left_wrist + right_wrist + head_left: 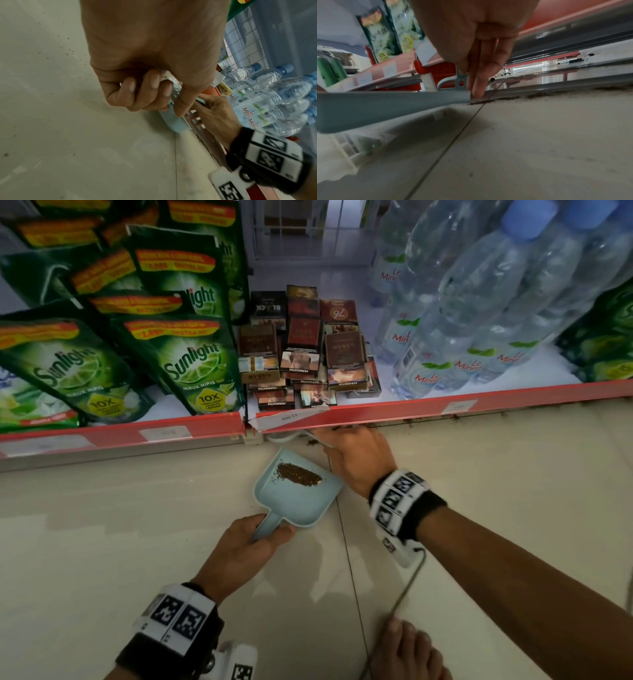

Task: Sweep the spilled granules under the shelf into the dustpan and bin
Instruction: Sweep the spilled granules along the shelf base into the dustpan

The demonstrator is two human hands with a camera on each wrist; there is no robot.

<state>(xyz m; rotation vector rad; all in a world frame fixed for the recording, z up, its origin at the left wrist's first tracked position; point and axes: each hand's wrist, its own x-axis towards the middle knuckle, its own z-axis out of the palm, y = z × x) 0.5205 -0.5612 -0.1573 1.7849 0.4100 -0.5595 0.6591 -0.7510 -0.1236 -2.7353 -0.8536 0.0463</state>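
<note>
A light blue dustpan [308, 508] lies on the tiled floor just in front of the shelf's red edge, with a brown pile of granules [298, 474] in its tray. My left hand [246, 546] grips its handle; the left wrist view shows those fingers [150, 83] curled round the dustpan [173, 121]. My right hand [356, 463] reaches under the shelf edge at the pan's mouth and holds a small light blue brush [460, 81]. Its bristles are hidden. Loose granules [539, 95] line the floor along the shelf base, right of the dustpan [385, 105].
The low shelf with a red front strip [445, 409] carries green Sunlight pouches [191, 368], stacked cigarette packs [305, 354] and water bottles [462, 337]. A bare foot [407, 652] and a wrist-camera cable [407, 587] lie on the pale tiles near me.
</note>
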